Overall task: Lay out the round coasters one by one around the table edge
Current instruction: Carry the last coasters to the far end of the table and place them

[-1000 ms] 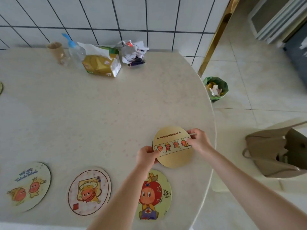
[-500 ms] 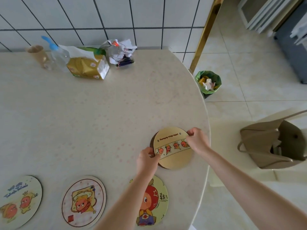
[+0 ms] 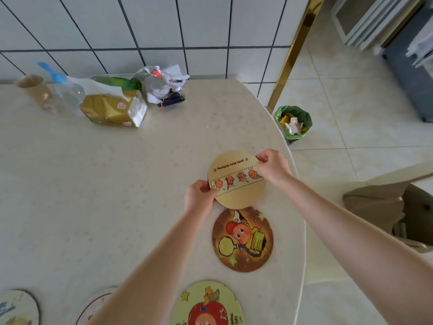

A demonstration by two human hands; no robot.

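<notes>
Cream bench (image 3: pixel 98 184) takes up most of view. Brown coaster (image 3: pixel 242 239) lying flat near right edge, green coaster (image 3: pixel 207 303) just below it. Tan coaster (image 3: pixel 236 180) held just past brown one, left hand (image 3: pixel 199 199) and right hand (image 3: pixel 273 165) both pinched on opposite rims. Snack bag (image 3: pixel 112 109) way back by wall.

- A home dining corner: cream table (image 3: pixel 117 184) against a white tiled wall (image 3: pixel 164 31)
- Snack bag (image 3: pixel 112 109) and paper cup (image 3: pixel 32 90) far left
- Lined waste bin (image 3: pixel 293 123) on floor tiles, right
</notes>
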